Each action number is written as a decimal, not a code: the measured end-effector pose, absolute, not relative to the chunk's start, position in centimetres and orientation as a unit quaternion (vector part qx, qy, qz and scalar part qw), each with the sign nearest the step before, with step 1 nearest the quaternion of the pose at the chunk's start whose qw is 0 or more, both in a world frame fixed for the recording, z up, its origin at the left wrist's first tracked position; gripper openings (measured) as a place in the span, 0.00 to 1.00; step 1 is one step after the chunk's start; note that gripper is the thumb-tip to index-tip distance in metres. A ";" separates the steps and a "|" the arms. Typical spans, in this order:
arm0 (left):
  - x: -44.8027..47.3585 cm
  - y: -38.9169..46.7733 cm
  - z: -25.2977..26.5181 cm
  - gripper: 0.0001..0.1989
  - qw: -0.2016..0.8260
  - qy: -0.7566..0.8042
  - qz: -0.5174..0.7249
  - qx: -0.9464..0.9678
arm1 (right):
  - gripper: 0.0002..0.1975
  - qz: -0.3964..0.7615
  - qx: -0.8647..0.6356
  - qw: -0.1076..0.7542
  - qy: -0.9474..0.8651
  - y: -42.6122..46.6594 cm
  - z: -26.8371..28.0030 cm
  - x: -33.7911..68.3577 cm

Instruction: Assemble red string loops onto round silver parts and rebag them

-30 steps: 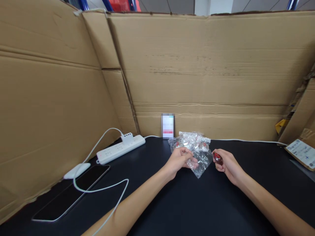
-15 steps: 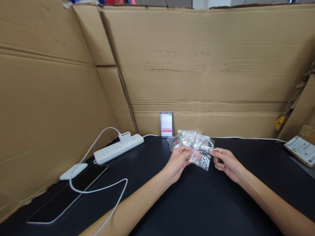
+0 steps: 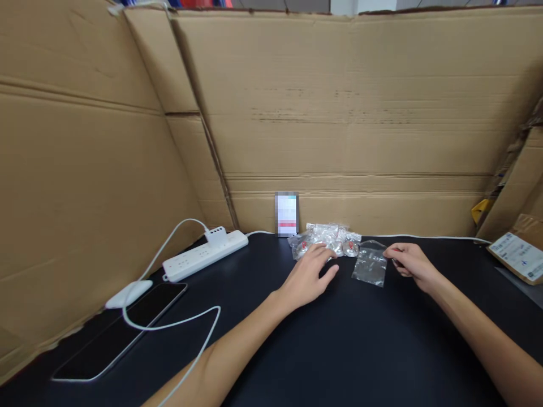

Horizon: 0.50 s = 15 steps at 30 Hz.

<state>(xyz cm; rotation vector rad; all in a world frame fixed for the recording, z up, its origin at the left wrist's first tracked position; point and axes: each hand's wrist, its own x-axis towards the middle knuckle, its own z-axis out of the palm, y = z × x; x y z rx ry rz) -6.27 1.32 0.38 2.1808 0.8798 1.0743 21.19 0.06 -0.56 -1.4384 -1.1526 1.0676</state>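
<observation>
A small clear plastic bag (image 3: 370, 267) hangs flat over the black tabletop, its right edge pinched in my right hand (image 3: 409, 263). A bit of red shows between those fingers; what it is I cannot make out. My left hand (image 3: 311, 274) is open, thumb and fingers apart, at the near edge of a heap of crinkled clear plastic bags (image 3: 330, 233). Whether its fingertips touch the heap I cannot tell. Red spots show inside the heap, and a roundish clear packet with a red mark (image 3: 350, 248) lies at its right end.
A phone with a lit, blurred screen (image 3: 287, 215) leans against the cardboard wall (image 3: 339, 141). To the left are a white power strip (image 3: 203, 257), a dark tablet-like device (image 3: 123, 333) and a white cable (image 3: 182, 324) crossing my left forearm. A labelled parcel (image 3: 517, 254) lies at right.
My left hand has let go of the plastic bag and opened, lower beside the heap. My right hand has moved right and slightly up with the bag, away from the heap.
</observation>
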 end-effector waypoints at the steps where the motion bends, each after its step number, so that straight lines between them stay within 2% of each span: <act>1: -6.6 1.5 0.2 0.14 0.236 0.315 0.375 0.839 | 0.08 0.385 -0.635 0.450 -0.496 0.4 -0.7 22.0; 4: -7.4 2.3 -0.7 0.21 0.184 0.315 0.317 0.876 | 0.05 0.180 -0.696 0.375 -0.586 1.2 -1.4 23.5; 6: -7.6 2.8 -1.4 0.22 0.168 0.324 0.291 0.884 | 0.04 0.104 -0.704 0.330 -0.620 1.6 -1.8 24.0; 12: -7.6 3.1 -1.6 0.26 0.031 0.355 0.176 0.918 | 0.11 -0.017 -0.736 0.247 -0.629 1.6 -2.6 23.8; 15: -7.5 2.5 -1.1 0.27 -0.018 0.354 0.160 0.921 | 0.12 -0.049 -0.745 0.240 -0.621 1.3 -2.2 23.7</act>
